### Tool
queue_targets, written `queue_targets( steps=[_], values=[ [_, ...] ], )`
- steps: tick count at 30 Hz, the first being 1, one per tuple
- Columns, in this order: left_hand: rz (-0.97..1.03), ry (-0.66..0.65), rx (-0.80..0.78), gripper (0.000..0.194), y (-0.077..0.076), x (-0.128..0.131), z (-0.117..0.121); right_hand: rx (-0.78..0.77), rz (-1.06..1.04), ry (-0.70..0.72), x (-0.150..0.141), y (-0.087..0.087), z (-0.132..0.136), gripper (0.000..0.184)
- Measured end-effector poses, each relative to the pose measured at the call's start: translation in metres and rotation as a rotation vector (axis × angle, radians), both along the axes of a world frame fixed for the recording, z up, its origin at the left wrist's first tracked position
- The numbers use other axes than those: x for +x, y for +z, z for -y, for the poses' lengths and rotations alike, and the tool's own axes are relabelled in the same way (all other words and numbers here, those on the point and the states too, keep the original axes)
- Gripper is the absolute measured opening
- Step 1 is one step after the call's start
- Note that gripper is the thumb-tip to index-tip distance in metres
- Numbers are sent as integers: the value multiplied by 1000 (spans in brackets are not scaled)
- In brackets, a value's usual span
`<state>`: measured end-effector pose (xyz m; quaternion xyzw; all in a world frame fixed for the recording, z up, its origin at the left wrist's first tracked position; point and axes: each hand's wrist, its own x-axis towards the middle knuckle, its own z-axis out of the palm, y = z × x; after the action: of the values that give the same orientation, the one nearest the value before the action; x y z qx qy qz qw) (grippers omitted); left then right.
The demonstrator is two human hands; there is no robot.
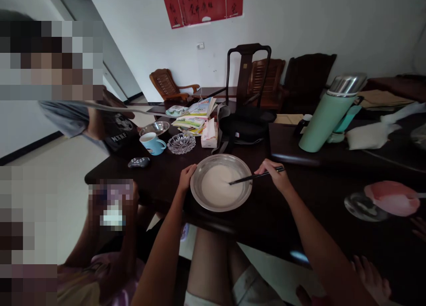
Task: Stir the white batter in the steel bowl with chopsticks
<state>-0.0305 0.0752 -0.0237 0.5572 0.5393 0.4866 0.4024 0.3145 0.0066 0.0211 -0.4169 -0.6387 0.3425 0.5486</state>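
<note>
A round metal bowl (196, 195) stands near the front edge of the dark table, holding a pale, creamy batter (219, 188). My left hand (187, 177) grips the bowl's rim on its left side. In my right hand (273, 172) is a pair of dark chopsticks (246, 178), held at a slant from the right. Their tips dip into the batter near the middle of the bowl. Whether the two sticks touch each other along their length is hard to tell.
Behind the bowl are a tissue pack (209, 135), a glass dish (181, 144), a blue mug (153, 144) and a black bag (244, 126). A green thermos (328, 119) stands right, beyond a pink bowl (392, 198). People are at the left; another person's hand (371, 277) rests lower right.
</note>
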Motion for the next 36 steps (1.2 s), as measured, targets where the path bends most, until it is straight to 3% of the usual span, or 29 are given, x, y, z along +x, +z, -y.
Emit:
queue_targets(
  steps=[2,6,11,14,18,21,24,27,30,33,36],
  values=[
    [0,4,0,50,-1,0,0,-30,-13,77,-1,-1,1,51],
    [-8,0,0,50,-1,-2,0,33,186,217,-16,-3,3,40],
    [-2,-8,0,53,2,0,1,73,82,3,-5,-1,1,46],
    [18,-1,1,54,2,1,0,14,-17,48,-2,-1,2,54],
    [32,4,-9,53,1,1,1,46,183,196,-15,-2,4,45],
    [21,-1,-13,52,0,1,1,100,202,91,-13,-1,2,41],
    [3,-4,-6,53,1,1,1,80,43,-14,-2,2,2,50],
    [-4,-4,0,52,3,1,1,-5,-14,91,-4,1,4,55],
    [5,-3,0,51,2,0,0,43,168,192,-17,-3,5,45],
    [12,-1,-7,52,-2,-1,-1,105,228,102,-18,-4,3,36],
    [9,-4,-15,53,-3,-2,-1,106,108,-29,-4,0,2,47]
  ],
)
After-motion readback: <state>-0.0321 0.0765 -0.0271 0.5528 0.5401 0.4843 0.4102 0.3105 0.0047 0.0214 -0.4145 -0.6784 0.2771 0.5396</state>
